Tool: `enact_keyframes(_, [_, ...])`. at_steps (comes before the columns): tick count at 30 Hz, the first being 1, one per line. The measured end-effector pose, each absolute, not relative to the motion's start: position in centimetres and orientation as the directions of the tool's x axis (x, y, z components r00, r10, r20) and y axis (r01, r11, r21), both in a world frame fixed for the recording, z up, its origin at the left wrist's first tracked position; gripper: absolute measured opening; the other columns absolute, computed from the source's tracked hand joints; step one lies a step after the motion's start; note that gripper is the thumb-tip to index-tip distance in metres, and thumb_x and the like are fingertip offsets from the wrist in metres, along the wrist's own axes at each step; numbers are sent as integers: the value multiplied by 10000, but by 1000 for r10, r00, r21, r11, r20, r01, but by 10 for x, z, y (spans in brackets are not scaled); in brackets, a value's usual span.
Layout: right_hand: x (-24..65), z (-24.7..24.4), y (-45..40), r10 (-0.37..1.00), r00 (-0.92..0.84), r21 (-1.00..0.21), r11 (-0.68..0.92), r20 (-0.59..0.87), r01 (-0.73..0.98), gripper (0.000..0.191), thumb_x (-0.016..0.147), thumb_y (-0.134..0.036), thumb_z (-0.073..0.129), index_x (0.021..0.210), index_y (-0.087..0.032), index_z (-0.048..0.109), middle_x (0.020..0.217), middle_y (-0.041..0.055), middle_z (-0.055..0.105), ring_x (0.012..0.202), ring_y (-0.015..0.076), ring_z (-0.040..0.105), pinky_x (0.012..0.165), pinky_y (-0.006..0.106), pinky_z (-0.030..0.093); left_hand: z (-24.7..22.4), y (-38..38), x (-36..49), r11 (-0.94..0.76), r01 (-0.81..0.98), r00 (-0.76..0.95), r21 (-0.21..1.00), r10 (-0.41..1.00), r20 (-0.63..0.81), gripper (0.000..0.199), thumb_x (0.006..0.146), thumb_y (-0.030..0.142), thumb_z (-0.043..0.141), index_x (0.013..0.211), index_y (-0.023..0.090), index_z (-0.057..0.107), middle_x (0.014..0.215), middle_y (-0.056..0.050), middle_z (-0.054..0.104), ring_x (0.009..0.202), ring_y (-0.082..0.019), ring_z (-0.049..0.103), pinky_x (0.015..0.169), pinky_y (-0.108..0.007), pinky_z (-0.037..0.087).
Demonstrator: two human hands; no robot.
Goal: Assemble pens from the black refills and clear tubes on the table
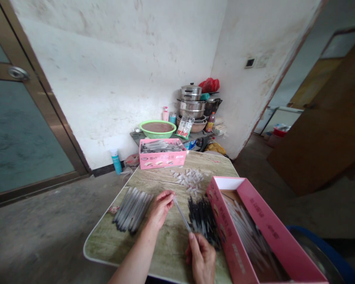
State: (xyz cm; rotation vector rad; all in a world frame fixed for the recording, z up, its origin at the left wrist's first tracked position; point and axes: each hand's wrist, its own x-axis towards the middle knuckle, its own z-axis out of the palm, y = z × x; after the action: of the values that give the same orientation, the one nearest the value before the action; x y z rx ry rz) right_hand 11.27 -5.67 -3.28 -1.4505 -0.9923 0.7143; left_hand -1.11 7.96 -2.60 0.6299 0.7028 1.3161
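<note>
A translucent pen barrel (182, 214) slants between my two hands over the table. My left hand (162, 208) pinches its upper end, fingertips closed. My right hand (200, 252) is wrapped round the lower end, which the thumb and fingers partly hide. Left of my hands lies a neat bundle of pens (133, 211) with dark ends. Just beyond the right hand is a heap of black pen parts (203, 217), too blurred to name exactly. Small whitish plugs (189, 179) are scattered farther back.
A long pink box (262, 213) with clear tubes stands on the right. Another pink box (162, 159), full of pens, stands at the table's far edge. Behind it are a green basin (158, 134), steamer pots (191, 108) and bottles. A blue spray can (116, 161) stands on the floor.
</note>
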Motion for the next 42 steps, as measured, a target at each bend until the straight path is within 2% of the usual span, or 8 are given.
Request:
enact_keyframes(6, [114, -36, -58, 899, 428, -986, 25, 95, 165, 484, 841, -554, 513, 513, -199, 487, 394, -46, 439, 365, 103, 425, 392, 202, 320, -24, 76, -7, 145, -568, 139, 810, 987, -79, 338, 626, 333, 804, 891, 136, 730, 910, -71, 686, 667, -90, 577, 592, -190, 433])
enact_keyframes(14, [119, -52, -56, 901, 410, -962, 31, 144, 270, 432, 882, -491, 482, 559, -206, 506, 413, -39, 452, 377, 119, 459, 420, 214, 330, -20, 71, -2, 68, -465, 113, 882, 993, -18, 306, 686, 374, 749, 876, 135, 741, 687, -18, 642, 553, -73, 484, 532, -189, 354])
enact_keyframes(22, [122, -48, -57, 894, 417, -965, 59, 165, 255, 449, 881, -500, 475, 535, -213, 459, 428, -40, 417, 403, 118, 415, 435, 230, 298, -18, 69, 8, 32, -512, 77, 858, 997, 9, 316, 690, 375, 748, 873, 118, 735, 735, -47, 653, 591, -88, 484, 546, -196, 352])
enact_keyframes(29, [122, -42, -55, 947, 321, -1000, -8, -17, -29, 474, 827, -569, 526, 544, -201, 429, 400, -77, 349, 363, 73, 300, 366, 193, 225, -20, 67, 12, -23, -512, 29, 859, 999, 44, 339, 707, 389, 732, 900, 110, 722, 754, -52, 660, 600, -91, 489, 571, -202, 360])
enact_keyframes(32, [114, -43, -57, 954, 259, -974, -99, -151, -203, 476, 801, -621, 526, 604, -190, 476, 337, -105, 313, 297, 49, 197, 308, 165, 146, -18, 67, 16, -42, -525, 0, 850, 999, 50, 340, 712, 396, 727, 911, 120, 721, 731, -42, 658, 613, -98, 506, 578, -205, 366])
enact_keyframes(36, [103, -42, -60, 940, 253, -941, -146, -228, -306, 504, 769, -673, 521, 638, -187, 498, 308, -107, 327, 263, 45, 179, 273, 153, 131, -12, 65, 19, -51, -488, 37, 871, 996, 78, 331, 731, 397, 708, 908, 118, 716, 728, -45, 656, 642, -113, 535, 578, -206, 378])
enact_keyframes(39, [109, -32, -58, 937, 291, -972, -142, -193, -187, 504, 789, -666, 499, 620, -191, 481, 331, -102, 330, 277, 53, 219, 289, 162, 165, -4, 61, 17, -72, -437, 74, 897, 991, 115, 370, 762, 415, 670, 980, 117, 695, 742, -50, 652, 636, -121, 545, 583, -217, 408])
enact_keyframes(42, [125, -7, -55, 978, 206, -984, -31, 6, 177, 488, 881, -572, 430, 586, -187, 483, 387, -52, 425, 334, 83, 365, 353, 185, 267, 10, 59, 3, -104, -363, 85, 926, 986, 144, 480, 778, 446, 636, 1143, 134, 634, 750, -39, 645, 599, -119, 534, 581, -231, 432])
